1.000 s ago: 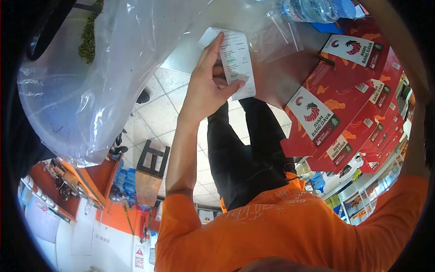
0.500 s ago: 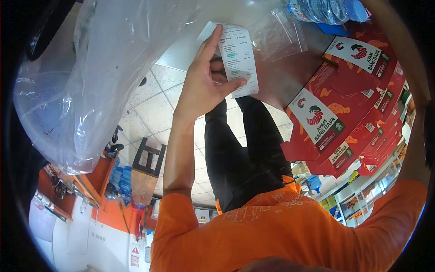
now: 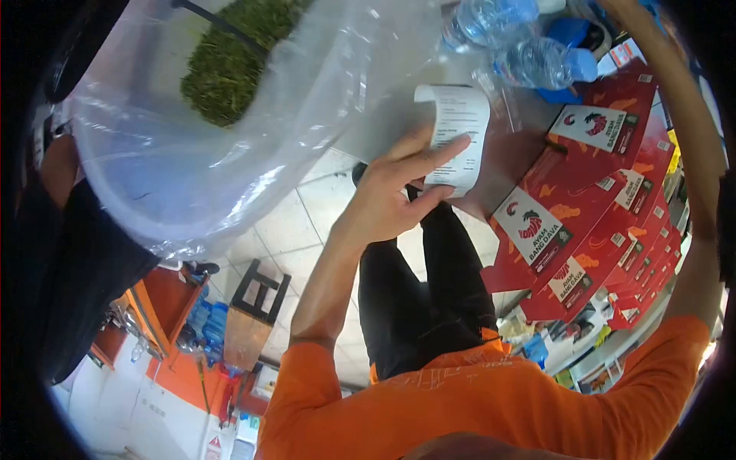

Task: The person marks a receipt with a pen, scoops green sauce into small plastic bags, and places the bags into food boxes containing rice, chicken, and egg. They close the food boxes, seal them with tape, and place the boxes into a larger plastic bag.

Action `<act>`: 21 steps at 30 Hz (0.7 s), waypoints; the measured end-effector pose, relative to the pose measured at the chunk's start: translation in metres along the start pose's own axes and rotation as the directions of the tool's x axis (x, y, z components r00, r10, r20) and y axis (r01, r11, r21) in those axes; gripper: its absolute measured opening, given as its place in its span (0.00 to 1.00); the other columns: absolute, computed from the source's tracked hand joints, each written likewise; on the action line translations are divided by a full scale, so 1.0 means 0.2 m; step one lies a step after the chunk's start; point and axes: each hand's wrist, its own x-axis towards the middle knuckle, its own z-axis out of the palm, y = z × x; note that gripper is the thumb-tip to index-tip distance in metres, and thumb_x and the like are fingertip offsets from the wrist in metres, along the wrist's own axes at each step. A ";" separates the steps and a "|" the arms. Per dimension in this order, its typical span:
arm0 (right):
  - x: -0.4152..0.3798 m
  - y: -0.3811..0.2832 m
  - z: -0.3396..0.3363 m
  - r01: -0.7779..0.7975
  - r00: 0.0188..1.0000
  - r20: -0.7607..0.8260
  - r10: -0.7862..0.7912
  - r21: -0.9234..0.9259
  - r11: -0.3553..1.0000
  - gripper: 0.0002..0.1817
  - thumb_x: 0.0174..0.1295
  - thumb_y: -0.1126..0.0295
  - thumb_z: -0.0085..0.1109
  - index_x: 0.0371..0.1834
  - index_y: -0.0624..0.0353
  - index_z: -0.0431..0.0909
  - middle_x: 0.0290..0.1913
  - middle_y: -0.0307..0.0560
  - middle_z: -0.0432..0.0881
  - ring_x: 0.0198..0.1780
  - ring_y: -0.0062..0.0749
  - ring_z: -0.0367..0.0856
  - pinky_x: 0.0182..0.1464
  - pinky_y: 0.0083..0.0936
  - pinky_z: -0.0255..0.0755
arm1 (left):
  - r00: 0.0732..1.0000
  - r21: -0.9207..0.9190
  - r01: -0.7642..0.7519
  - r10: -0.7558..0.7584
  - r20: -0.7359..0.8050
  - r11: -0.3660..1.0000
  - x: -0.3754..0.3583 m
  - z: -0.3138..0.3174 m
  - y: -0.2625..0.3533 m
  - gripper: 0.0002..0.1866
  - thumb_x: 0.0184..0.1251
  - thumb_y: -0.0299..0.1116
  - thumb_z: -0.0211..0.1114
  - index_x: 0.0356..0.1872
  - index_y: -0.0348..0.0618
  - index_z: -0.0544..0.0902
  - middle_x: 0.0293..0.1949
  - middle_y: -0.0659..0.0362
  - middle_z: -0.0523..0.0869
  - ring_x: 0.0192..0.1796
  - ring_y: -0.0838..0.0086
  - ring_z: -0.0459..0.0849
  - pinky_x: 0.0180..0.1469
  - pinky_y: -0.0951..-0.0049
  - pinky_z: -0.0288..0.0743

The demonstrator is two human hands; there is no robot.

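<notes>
My left hand (image 3: 410,180) holds a printed paper receipt (image 3: 464,111), its index finger lying across the print and the thumb at the lower edge. The receipt's top end curls over. Beyond it, plastic water bottles (image 3: 540,63) lie beside a small clear zip bag (image 3: 498,100). On the right are red cardboard boxes (image 3: 533,226) printed "Ayam Bang Dava", stacked and overlapping. My right arm (image 3: 690,115) reaches past them to the top edge, where the hand is cut off from view.
A large clear plastic liner (image 3: 253,176) covers a tub at the left, with shredded green leaves (image 3: 226,77) and a dark handle (image 3: 218,24) in it. Someone in dark clothes stands at far left. A black-framed stool (image 3: 261,291) is on the tiled floor.
My left hand and the receipt have moved right and lower in view, and the fingers now lie across the paper. The view has shifted, showing the green leaves and a second bottle.
</notes>
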 end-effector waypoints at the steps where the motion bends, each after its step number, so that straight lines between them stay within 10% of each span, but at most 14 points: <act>1: 0.00 -0.06 -0.07 0.015 1.000 -0.024 -0.015 -0.019 1.000 0.06 0.70 0.78 0.57 0.46 0.66 0.80 0.43 0.51 0.82 0.45 0.41 0.85 0.48 0.32 0.79 | 1.000 0.048 -0.004 0.003 0.025 0.999 0.01 -0.01 0.00 0.33 0.55 0.16 0.74 0.65 0.46 0.83 0.72 0.50 0.74 0.65 0.63 0.83 0.59 0.70 0.80; 3: 0.01 -0.18 -0.23 -0.069 0.962 -0.223 0.155 0.353 0.933 0.08 0.74 0.76 0.55 0.51 0.66 0.78 0.44 0.47 0.83 0.46 0.33 0.84 0.49 0.27 0.80 | 0.998 0.109 -0.050 0.045 0.048 0.993 0.03 -0.04 -0.01 0.32 0.56 0.17 0.74 0.65 0.46 0.83 0.73 0.50 0.74 0.65 0.63 0.83 0.59 0.69 0.80; 6: -0.04 -0.31 -0.54 0.235 0.965 -0.207 -0.163 0.402 0.885 0.09 0.75 0.73 0.54 0.53 0.65 0.77 0.48 0.50 0.83 0.49 0.33 0.84 0.53 0.29 0.80 | 0.984 0.128 -0.171 0.164 0.070 0.977 0.05 -0.05 -0.08 0.31 0.58 0.21 0.74 0.66 0.45 0.82 0.69 0.51 0.77 0.62 0.60 0.84 0.56 0.68 0.82; 8: -0.17 -0.58 -0.69 0.272 0.962 -0.103 -0.253 0.450 0.851 0.10 0.74 0.71 0.56 0.52 0.65 0.77 0.50 0.53 0.83 0.52 0.35 0.83 0.55 0.33 0.80 | 0.998 0.468 0.012 0.016 -0.057 0.884 0.10 -0.10 -0.16 0.33 0.59 0.25 0.75 0.68 0.46 0.79 0.66 0.52 0.79 0.52 0.57 0.87 0.51 0.66 0.82; 9: -0.25 -0.84 -0.73 -0.121 0.983 -0.070 0.169 0.441 0.889 0.10 0.75 0.70 0.54 0.52 0.65 0.78 0.47 0.52 0.84 0.44 0.29 0.82 0.48 0.27 0.78 | 1.000 0.460 0.016 -0.003 -0.029 0.888 0.10 -0.11 -0.18 0.33 0.59 0.25 0.75 0.68 0.46 0.79 0.66 0.52 0.79 0.52 0.57 0.87 0.51 0.66 0.82; 11: -0.39 -1.23 -0.69 -0.785 0.517 -0.044 0.855 0.374 0.494 0.11 0.76 0.70 0.51 0.51 0.65 0.79 0.41 0.50 0.86 0.29 0.17 0.78 0.36 0.16 0.76 | 0.983 0.668 -0.114 0.182 -0.033 0.735 0.10 -0.13 -0.22 0.36 0.57 0.36 0.78 0.69 0.50 0.78 0.68 0.50 0.75 0.52 0.52 0.82 0.57 0.57 0.76; 12: -0.48 -1.31 -0.61 -0.533 0.718 0.067 0.693 0.693 0.485 0.08 0.74 0.73 0.57 0.48 0.65 0.80 0.40 0.51 0.87 0.26 0.20 0.80 0.31 0.16 0.77 | 0.985 0.649 -0.137 0.175 0.006 0.749 0.10 -0.13 -0.22 0.36 0.57 0.36 0.78 0.69 0.50 0.78 0.68 0.50 0.75 0.52 0.52 0.82 0.57 0.57 0.76; 15: -0.57 -1.67 -0.32 -0.576 0.457 0.652 0.605 0.735 -0.358 0.12 0.73 0.77 0.59 0.56 0.65 0.83 0.43 0.49 0.88 0.38 0.27 0.88 0.41 0.21 0.85 | 0.987 0.819 -0.104 0.161 0.014 0.564 0.11 -0.16 -0.18 0.42 0.48 0.52 0.82 0.69 0.58 0.79 0.79 0.46 0.57 0.75 0.40 0.58 0.73 0.39 0.53; 17: -0.72 -1.80 -0.04 -0.308 0.425 0.766 0.482 0.624 -0.718 0.12 0.74 0.76 0.57 0.57 0.66 0.81 0.46 0.49 0.86 0.48 0.32 0.88 0.54 0.28 0.84 | 0.978 0.823 -0.161 0.202 0.057 0.545 0.11 -0.17 -0.20 0.43 0.48 0.53 0.82 0.69 0.59 0.79 0.79 0.46 0.56 0.76 0.40 0.57 0.74 0.41 0.53; 21: -0.82 -2.02 0.40 -0.160 0.528 0.645 0.552 0.714 -0.681 0.17 0.69 0.74 0.65 0.59 0.64 0.77 0.49 0.47 0.85 0.53 0.32 0.86 0.59 0.28 0.82 | 0.955 0.830 -0.266 0.251 0.158 0.490 0.07 -0.21 -0.19 0.43 0.47 0.52 0.82 0.70 0.61 0.78 0.79 0.42 0.55 0.77 0.38 0.56 0.76 0.42 0.53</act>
